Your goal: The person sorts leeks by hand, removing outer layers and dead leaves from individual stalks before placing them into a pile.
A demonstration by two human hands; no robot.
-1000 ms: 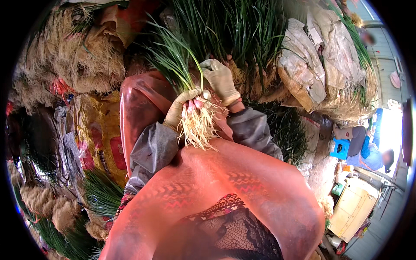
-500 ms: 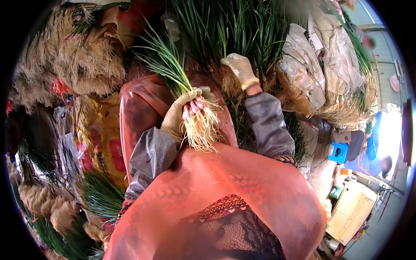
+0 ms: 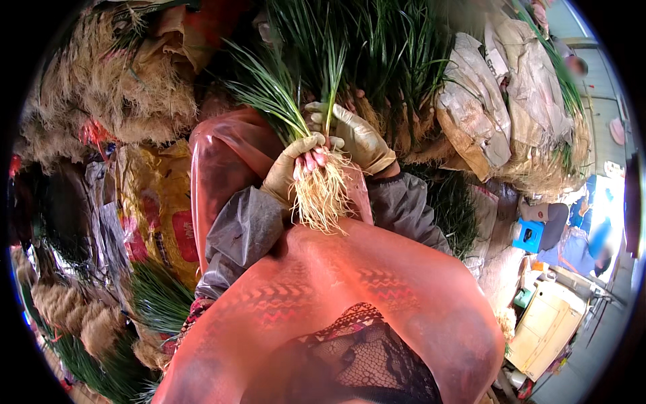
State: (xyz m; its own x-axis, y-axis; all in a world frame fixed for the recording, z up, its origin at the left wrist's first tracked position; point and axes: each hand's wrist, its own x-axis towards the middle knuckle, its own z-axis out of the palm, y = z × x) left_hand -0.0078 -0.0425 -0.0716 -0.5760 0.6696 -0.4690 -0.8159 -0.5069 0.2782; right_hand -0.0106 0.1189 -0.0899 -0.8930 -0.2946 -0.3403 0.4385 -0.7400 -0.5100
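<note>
My left hand [image 3: 284, 170], in a pale glove, is closed round a small bunch of spring onions [image 3: 321, 202]. Their pinkish bulbs and long pale roots hang below the fist, over the orange apron on my lap, while the green leaves fan up and to the left. Right beside it, my gloved right hand [image 3: 365, 143] pinches a thin spring onion [image 3: 334, 77], its stalk upright against the bunch. The two hands meet at the bulbs, so some fingertips are hidden. Just beyond them stands a dense mass of loose spring onions [image 3: 377, 54].
Bundled spring onions with matted roots [image 3: 128, 94] are stacked at the far left, above a yellow sack [image 3: 158, 202]. On the right, grey-brown sacking [image 3: 474, 101] covers more bundles. Further right are a blue box [image 3: 527, 236] and a cream-coloured case [image 3: 546, 330].
My right hand has come from the pile at the back toward me and left, bringing a spring onion against the bunch. My left hand, still holding the bunch, has shifted slightly right.
</note>
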